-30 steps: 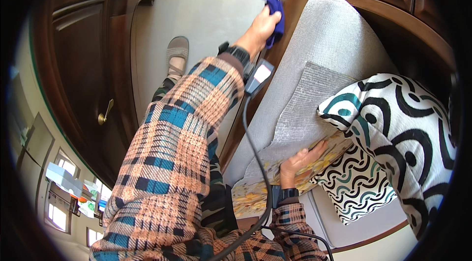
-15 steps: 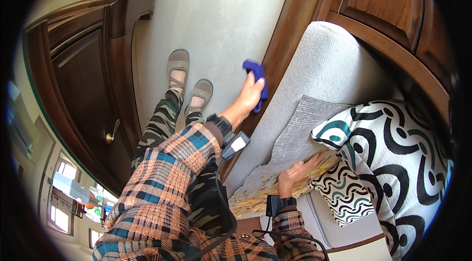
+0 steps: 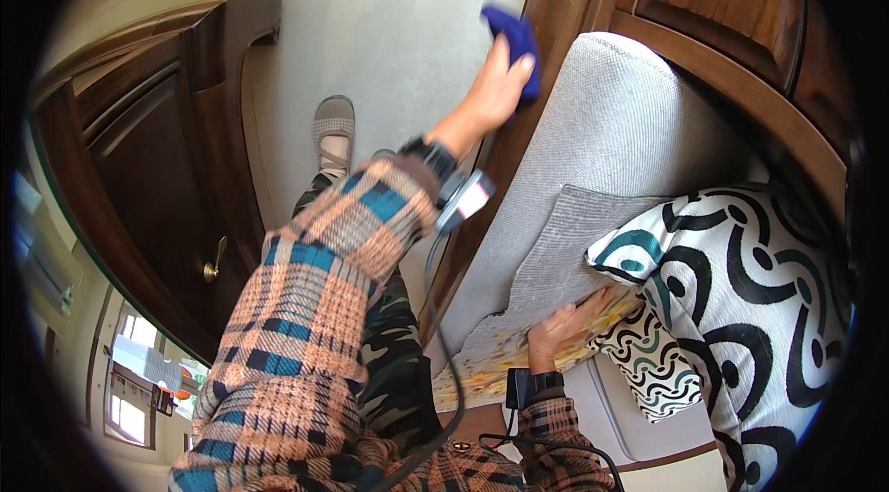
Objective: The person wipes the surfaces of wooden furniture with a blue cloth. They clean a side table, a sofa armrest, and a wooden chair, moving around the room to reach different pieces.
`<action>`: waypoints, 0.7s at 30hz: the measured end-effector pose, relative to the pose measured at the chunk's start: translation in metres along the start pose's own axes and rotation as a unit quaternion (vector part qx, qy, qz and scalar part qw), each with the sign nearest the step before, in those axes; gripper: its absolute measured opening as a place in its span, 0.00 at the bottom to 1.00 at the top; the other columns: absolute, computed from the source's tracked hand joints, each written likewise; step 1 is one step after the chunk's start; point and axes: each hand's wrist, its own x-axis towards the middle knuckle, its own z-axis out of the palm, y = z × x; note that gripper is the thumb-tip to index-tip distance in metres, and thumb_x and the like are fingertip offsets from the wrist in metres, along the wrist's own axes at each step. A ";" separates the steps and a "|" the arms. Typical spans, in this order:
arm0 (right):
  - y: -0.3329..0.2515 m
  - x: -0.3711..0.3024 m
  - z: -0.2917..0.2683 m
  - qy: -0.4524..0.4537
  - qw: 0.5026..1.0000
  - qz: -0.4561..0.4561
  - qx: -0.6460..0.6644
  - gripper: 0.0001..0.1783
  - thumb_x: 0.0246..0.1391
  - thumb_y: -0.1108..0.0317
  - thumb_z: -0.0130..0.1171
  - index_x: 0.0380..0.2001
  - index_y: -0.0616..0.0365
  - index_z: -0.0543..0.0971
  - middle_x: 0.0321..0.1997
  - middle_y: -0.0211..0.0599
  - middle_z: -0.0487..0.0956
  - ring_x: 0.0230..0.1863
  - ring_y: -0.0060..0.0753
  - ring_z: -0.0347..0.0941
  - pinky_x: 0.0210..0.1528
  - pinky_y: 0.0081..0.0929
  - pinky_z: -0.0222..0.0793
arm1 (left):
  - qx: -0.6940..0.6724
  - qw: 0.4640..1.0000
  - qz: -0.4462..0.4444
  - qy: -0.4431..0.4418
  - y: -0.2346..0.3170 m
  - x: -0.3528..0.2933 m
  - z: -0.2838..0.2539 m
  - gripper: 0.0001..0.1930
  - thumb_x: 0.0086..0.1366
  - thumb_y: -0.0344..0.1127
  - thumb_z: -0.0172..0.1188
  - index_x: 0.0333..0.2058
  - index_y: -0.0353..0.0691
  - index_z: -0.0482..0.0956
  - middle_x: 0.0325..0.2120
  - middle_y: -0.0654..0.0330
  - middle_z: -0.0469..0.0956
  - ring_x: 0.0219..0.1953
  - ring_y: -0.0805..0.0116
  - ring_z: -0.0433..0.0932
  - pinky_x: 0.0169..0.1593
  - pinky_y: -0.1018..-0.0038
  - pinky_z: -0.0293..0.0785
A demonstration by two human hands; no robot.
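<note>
Head view: a scene looked down on from above through a fisheye lens, with the person's own arms entering from the lower edge.
Left hand: the left hand (image 3: 495,89) is stretched out toward 12 o'clock, fingers closed onto a blue cloth (image 3: 515,36) that is pressed against dark wood.
Blue cloth: a small bunched cloth is seen at 12 o'clock, held under the left fingertips, against the dark wooden panel (image 3: 556,19) just beside the top of the grey chair back.
Right hand: the right hand (image 3: 565,330) is placed at 5 o'clock, fingers curled around the edge of a yellow patterned cushion (image 3: 505,358), which is gripped from below.
Grey cloth: a ribbed grey cloth (image 3: 565,256) is draped over the seat, lying on the yellow cushion and touching the right hand.
Chair: a grey upholstered chair (image 3: 630,121) is set at 1 to 3 o'clock, against the wooden cabinet.
Pillows: a white pillow with black and teal swirls (image 3: 741,279) is propped at 3 to 4 o'clock; a smaller wavy-patterned pillow (image 3: 653,358) is tucked beneath it.
Sleeves: plaid sleeves (image 3: 315,307) in orange and blue are worn on both arms.
Floor: a pale floor (image 3: 389,38) is seen at 11 o'clock, with one sandalled foot (image 3: 333,135) planted on it.
Door: a dark wooden door (image 3: 157,177) with a brass handle is seen at 9 o'clock.
</note>
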 end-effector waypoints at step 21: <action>-0.006 0.002 -0.015 -0.071 0.997 0.016 -0.021 0.38 0.64 0.50 0.28 0.62 0.78 0.53 0.66 0.71 0.50 0.67 0.70 0.45 0.69 0.54 0.34 | 0.053 0.993 0.102 0.032 0.050 0.069 0.016 0.27 0.64 0.31 0.48 0.61 0.29 0.55 0.58 0.43 0.61 0.61 0.47 0.60 0.65 0.63 0.54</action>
